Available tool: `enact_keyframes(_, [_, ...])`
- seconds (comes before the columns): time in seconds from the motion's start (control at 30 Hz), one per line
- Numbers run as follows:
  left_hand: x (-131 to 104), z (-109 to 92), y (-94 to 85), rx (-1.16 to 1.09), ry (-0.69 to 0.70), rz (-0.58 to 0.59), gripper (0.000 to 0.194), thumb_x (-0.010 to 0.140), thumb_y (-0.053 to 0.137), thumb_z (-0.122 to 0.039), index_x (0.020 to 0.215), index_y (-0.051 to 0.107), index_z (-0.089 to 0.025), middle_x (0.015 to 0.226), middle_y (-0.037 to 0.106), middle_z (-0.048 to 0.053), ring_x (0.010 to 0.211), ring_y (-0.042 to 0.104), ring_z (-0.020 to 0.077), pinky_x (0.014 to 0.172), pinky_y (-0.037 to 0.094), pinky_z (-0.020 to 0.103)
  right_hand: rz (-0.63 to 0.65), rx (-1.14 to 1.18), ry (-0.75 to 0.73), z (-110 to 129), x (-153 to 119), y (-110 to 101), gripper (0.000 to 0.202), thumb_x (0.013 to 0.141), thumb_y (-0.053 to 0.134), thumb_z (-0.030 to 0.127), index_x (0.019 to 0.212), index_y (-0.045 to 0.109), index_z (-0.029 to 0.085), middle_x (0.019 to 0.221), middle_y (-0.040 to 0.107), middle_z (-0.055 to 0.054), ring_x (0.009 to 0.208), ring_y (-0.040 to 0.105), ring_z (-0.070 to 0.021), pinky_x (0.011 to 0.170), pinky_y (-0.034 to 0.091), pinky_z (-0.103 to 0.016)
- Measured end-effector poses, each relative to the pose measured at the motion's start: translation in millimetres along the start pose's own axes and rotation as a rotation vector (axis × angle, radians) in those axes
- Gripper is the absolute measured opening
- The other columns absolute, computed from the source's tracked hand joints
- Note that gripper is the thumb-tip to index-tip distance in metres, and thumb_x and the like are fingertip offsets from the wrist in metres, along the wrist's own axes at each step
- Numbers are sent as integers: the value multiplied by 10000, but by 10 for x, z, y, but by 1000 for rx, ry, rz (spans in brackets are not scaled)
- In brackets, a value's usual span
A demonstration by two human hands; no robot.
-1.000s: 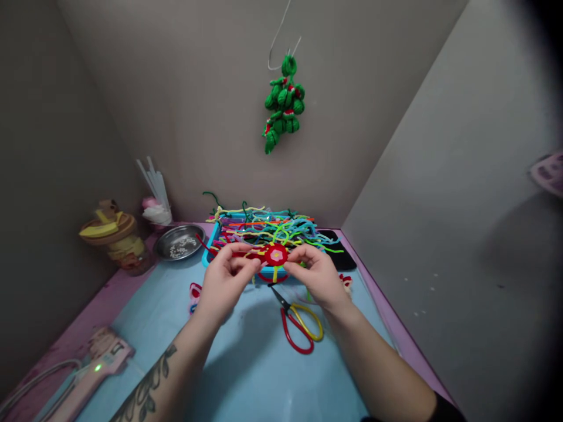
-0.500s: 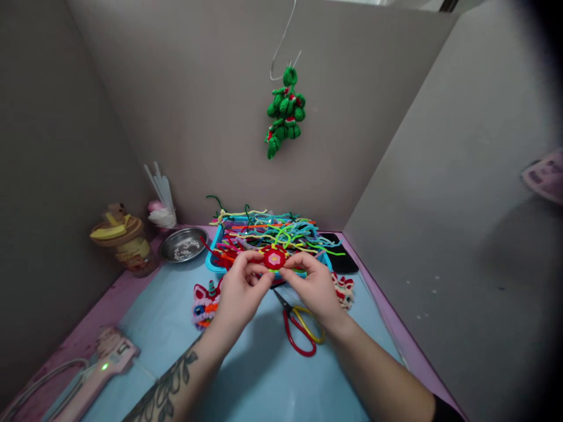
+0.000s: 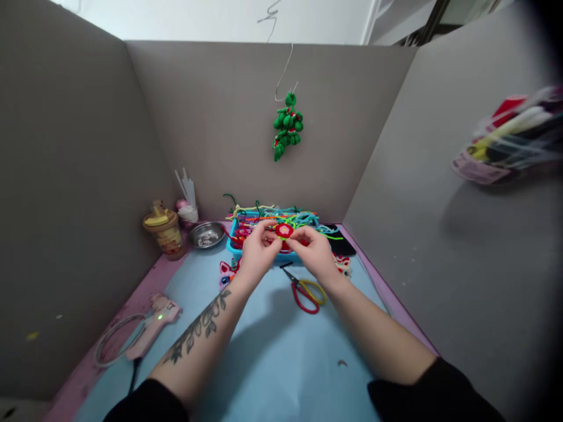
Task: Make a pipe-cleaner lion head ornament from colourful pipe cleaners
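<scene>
My left hand (image 3: 260,249) and my right hand (image 3: 313,249) pinch a small round red crocheted piece (image 3: 284,230) between them, one on each side. A pale pink flower-like centre shows on it, with bright green yarn at its lower edge. Behind the hands, a blue tray (image 3: 234,253) is heaped with many-coloured yarn strands (image 3: 303,219). Scissors (image 3: 307,293) with one red and one yellow handle lie below my hands on the blue mat. Beside my left wrist sits a pink crocheted animal head (image 3: 226,276), partly covered; a cream and red one (image 3: 343,266) lies behind my right wrist.
A pink glue gun (image 3: 153,328) with a lit green light rests at left. Behind it stand a lidded cup (image 3: 166,234) and a metal dish (image 3: 206,235) of small white bits. Green crocheted ornaments (image 3: 288,126) hang ahead. A dark phone (image 3: 345,245) and a filled wall basket (image 3: 481,167) are right.
My view has tilted up and drawn back, showing more of the wall top and the wall basket. Both hands keep hold of the red piece, which appears tilted differently.
</scene>
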State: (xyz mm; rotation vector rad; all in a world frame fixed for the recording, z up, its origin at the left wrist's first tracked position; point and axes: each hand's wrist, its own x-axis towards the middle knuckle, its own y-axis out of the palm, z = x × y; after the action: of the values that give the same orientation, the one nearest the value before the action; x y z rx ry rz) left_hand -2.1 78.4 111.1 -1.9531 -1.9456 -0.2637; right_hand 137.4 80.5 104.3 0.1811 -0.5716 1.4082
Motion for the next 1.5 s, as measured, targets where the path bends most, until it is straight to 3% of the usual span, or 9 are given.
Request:
enact_keyframes(0.2, [-563, -57, -69, 23, -25, 99, 391, 715, 600, -244, 1082, 470, -203, 725, 612, -21, 494, 516, 76, 486, 416, 197, -6, 16, 17, 30, -627, -47, 111, 708, 599, 280, 711, 564, 175, 684, 587, 5, 656, 545, -140, 642, 444, -262])
enact_keyframes(0.37, [-1198, 101, -169, -54, -145, 29, 392, 701, 637, -331, 1018, 463, -180, 787, 635, 17, 489, 537, 90, 457, 460, 222, 19, -167, -63, 77, -1166, 19, 67, 731, 579, 251, 705, 587, 190, 718, 616, -5, 710, 559, -157, 682, 435, -276])
enact_keyframes(0.53, [-1554, 314, -201, 79, -26, -151, 296, 752, 590, -361, 971, 517, -177, 846, 615, 24, 570, 540, 90, 553, 453, 226, 16, -307, -258, -7, -1445, 96, 74, 760, 563, 207, 711, 618, 205, 724, 639, -17, 776, 567, -179, 766, 412, -323])
enact_keyframes(0.63, [-1584, 401, -209, 213, 32, -233, 259, 743, 596, -360, 924, 544, -181, 902, 603, 41, 672, 538, 115, 611, 427, 233, -44, -354, -335, -120, -1535, 112, 97, 778, 555, 215, 718, 632, 210, 742, 644, -25, 782, 567, -182, 787, 406, -349])
enact_keyframes(0.73, [-1550, 443, -233, 277, 65, -206, 273, 715, 612, -349, 926, 552, -185, 985, 590, 63, 825, 541, 160, 690, 418, 264, -92, -370, -402, -229, -1574, 104, 101, 781, 552, 208, 723, 634, 222, 745, 650, -20, 781, 569, -183, 806, 407, -368])
enact_keyframes(0.93, [-1524, 517, -249, 258, 13, -14, 183, 741, 572, -351, 742, 526, -173, 676, 539, -13, 619, 495, 114, 585, 383, 222, -153, -344, -360, -410, -1543, 81, 80, 787, 546, 230, 776, 622, 207, 775, 642, -39, 816, 564, -196, 800, 425, -367])
enact_keyframes(1.1, [-1529, 609, -182, 186, 23, 9, 238, 719, 611, -349, 852, 528, -169, 870, 597, 35, 659, 567, 117, 577, 431, 226, -152, -295, -272, -526, -1521, 101, 109, 777, 555, 218, 874, 599, 192, 869, 636, -63, 827, 570, -191, 802, 442, -353])
enact_keyframes(1.33, [-1540, 635, -115, -95, -206, 96, 549, 689, 664, -355, 1161, 452, -173, 991, 650, 116, 612, 648, 144, 491, 466, 217, -82, -230, -262, -522, -1565, 147, 130, 781, 552, 205, 899, 598, 175, 836, 623, -58, 818, 580, -179, 766, 468, -318])
enact_keyframes(1.5, [-1539, 636, -78, -240, -276, 158, 613, 679, 671, -323, 1228, 449, -163, 881, 675, 79, 571, 644, 136, 406, 402, 166, -52, -207, -276, -545, -1609, 193, 133, 772, 539, 178, 891, 597, 183, 824, 625, -51, 787, 579, -177, 731, 477, -314])
